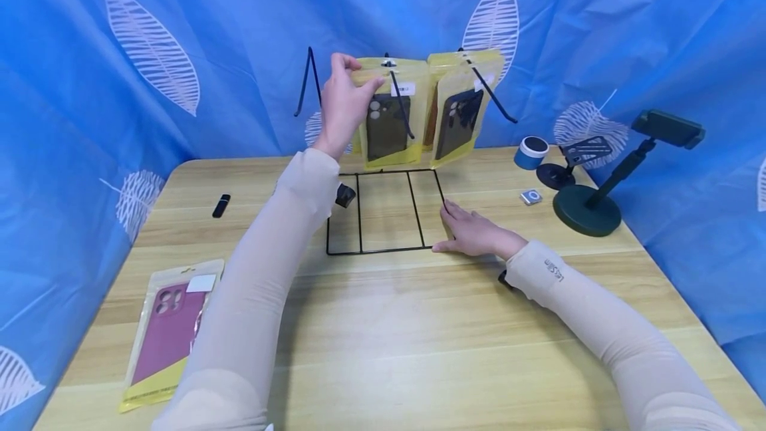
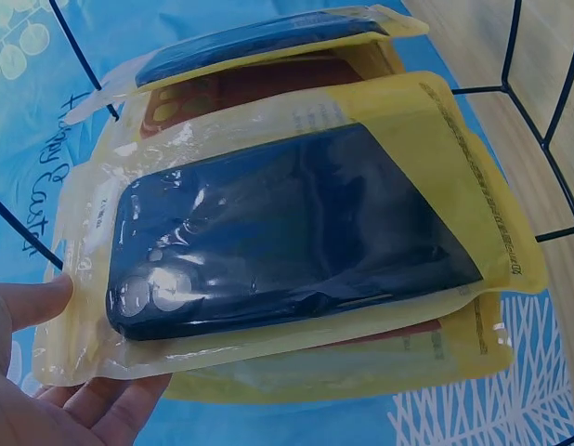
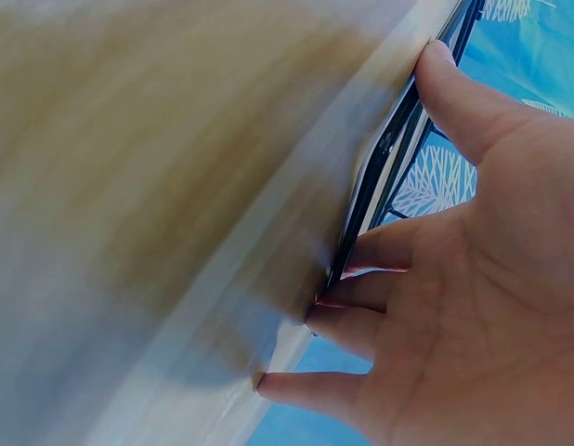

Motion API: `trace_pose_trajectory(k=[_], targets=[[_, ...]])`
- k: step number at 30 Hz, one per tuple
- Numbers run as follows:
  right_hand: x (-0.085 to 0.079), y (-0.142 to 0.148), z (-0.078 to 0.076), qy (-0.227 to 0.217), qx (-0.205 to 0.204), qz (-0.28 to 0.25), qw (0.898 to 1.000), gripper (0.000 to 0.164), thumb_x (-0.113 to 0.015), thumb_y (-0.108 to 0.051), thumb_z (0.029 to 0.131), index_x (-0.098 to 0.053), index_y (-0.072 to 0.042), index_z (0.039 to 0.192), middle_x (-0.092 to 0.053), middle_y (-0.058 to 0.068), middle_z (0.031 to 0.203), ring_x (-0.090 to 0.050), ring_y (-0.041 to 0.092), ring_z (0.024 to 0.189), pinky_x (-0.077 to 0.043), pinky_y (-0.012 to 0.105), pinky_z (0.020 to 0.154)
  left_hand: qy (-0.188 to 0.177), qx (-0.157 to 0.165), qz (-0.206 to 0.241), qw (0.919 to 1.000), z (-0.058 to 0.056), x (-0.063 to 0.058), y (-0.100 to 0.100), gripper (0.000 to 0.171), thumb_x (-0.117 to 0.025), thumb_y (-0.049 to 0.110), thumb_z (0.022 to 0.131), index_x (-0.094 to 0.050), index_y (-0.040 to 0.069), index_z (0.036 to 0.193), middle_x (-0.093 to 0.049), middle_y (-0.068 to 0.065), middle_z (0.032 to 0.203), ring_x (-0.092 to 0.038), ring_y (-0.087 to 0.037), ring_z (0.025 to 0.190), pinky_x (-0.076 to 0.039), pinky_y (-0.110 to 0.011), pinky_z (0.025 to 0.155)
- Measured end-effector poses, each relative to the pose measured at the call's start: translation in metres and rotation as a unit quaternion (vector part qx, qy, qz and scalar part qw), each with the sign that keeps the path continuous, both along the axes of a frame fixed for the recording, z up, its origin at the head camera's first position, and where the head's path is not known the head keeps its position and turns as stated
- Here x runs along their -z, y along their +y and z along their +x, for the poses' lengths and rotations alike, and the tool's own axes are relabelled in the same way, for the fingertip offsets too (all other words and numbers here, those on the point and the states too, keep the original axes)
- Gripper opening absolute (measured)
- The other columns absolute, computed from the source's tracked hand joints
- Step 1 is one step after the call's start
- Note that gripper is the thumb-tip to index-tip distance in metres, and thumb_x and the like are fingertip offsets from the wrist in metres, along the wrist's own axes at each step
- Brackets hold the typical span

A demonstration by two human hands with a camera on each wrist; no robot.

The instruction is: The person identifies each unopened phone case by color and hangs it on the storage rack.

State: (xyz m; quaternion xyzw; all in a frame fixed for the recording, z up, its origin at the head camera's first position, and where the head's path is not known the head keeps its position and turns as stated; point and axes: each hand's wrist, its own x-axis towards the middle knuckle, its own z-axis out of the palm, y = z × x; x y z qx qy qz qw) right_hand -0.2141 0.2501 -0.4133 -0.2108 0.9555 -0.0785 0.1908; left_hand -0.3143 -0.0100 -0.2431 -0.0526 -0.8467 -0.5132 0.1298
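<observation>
A black wire display rack stands on the table with hooks at its top. My left hand pinches the top left edge of a bagged black phone case on the middle hook. In the left wrist view, the thumb lies on one side of that clear-and-yellow bag, the fingers on the other. Another bagged phone case hangs on the right hook, with a brownish one partly hidden behind. My right hand, fingers spread, rests against the right side of the rack's base, thumb touching the bar.
A bagged purple phone case lies at the left front, with a small black stick behind it. On the right stand a green phone stand, a black stand, a blue round speaker and a small silver device.
</observation>
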Motion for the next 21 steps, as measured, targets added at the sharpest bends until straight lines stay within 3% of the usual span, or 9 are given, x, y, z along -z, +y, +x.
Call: trace_pose_trajectory(k=[4, 6, 10, 13, 15, 18, 21], targets=[[0.001, 0.000, 0.000, 0.001, 0.001, 0.001, 1.000, 0.096, -0.053, -0.059, 0.096, -0.014, 0.005, 0.156, -0.002, 0.024, 0.165, -0.005, 0.038, 0.154, -0.017, 0.066, 0.119, 0.014, 0.004, -0.006, 0.9999, 0.001, 0.002, 0.001, 0.049, -0.065, 0.045, 0.093, -0.041, 0.018, 0.126, -0.059, -0.005, 0.141, -0.035, -0.014, 0.052, -0.037, -0.029, 0.055], [0.002, 0.000, -0.001, 0.002, 0.001, 0.002, 1.000, 0.096, -0.052, -0.059, 0.096, -0.014, 0.005, 0.156, -0.002, 0.024, 0.165, -0.005, 0.038, 0.154, -0.017, 0.067, 0.118, 0.027, -0.002, -0.023, 0.9994, 0.002, 0.004, -0.001, 0.049, -0.065, 0.045, 0.094, -0.041, 0.017, 0.126, -0.061, -0.005, 0.135, -0.040, -0.015, 0.057, -0.038, -0.029, 0.057], [0.005, -0.002, -0.002, 0.000, -0.002, -0.001, 1.000, 0.096, -0.053, -0.059, 0.095, -0.015, 0.005, 0.156, -0.002, 0.024, 0.165, -0.005, 0.038, 0.154, -0.017, 0.067, 0.119, 0.056, -0.025, -0.082, 0.9947, 0.013, 0.012, -0.013, 0.056, -0.064, 0.046, 0.094, -0.039, 0.014, 0.132, -0.060, -0.005, 0.125, -0.059, -0.016, 0.086, -0.047, -0.027, 0.071], [0.005, -0.003, -0.002, -0.001, -0.004, -0.002, 1.000, 0.097, -0.053, -0.060, 0.095, -0.015, 0.005, 0.156, -0.002, 0.024, 0.165, -0.005, 0.038, 0.154, -0.018, 0.066, 0.119, 0.082, -0.024, -0.137, 0.9870, 0.030, 0.023, -0.027, 0.069, -0.066, 0.046, 0.092, -0.035, 0.009, 0.141, -0.052, -0.008, 0.133, -0.057, -0.021, 0.114, -0.051, -0.030, 0.088], [0.004, -0.004, -0.002, -0.002, -0.003, -0.003, 1.000, 0.098, -0.054, -0.061, 0.095, -0.015, 0.005, 0.156, -0.002, 0.025, 0.165, -0.006, 0.039, 0.153, -0.017, 0.066, 0.119, 0.092, -0.012, -0.175, 0.9801, 0.045, 0.030, -0.038, 0.077, -0.067, 0.047, 0.091, -0.030, 0.005, 0.145, -0.046, -0.012, 0.140, -0.052, -0.025, 0.123, -0.050, -0.034, 0.098], [0.003, -0.002, -0.002, -0.002, 0.000, -0.001, 1.000, 0.098, -0.053, -0.061, 0.095, -0.015, 0.005, 0.156, -0.001, 0.025, 0.165, -0.005, 0.039, 0.154, -0.017, 0.066, 0.119, 0.096, 0.015, -0.238, 0.9664, 0.071, 0.040, -0.056, 0.084, -0.066, 0.050, 0.092, -0.027, 0.002, 0.150, -0.042, -0.016, 0.146, -0.049, -0.030, 0.128, -0.047, -0.040, 0.106], [0.003, 0.000, -0.002, -0.002, 0.003, -0.003, 1.000, 0.097, -0.053, -0.060, 0.095, -0.014, 0.005, 0.156, 0.000, 0.025, 0.165, -0.005, 0.039, 0.154, -0.016, 0.066, 0.119, 0.089, 0.039, -0.296, 0.9504, 0.096, 0.049, -0.076, 0.085, -0.064, 0.050, 0.093, -0.028, 0.000, 0.151, -0.041, -0.020, 0.148, -0.053, -0.034, 0.122, -0.051, -0.045, 0.099]])
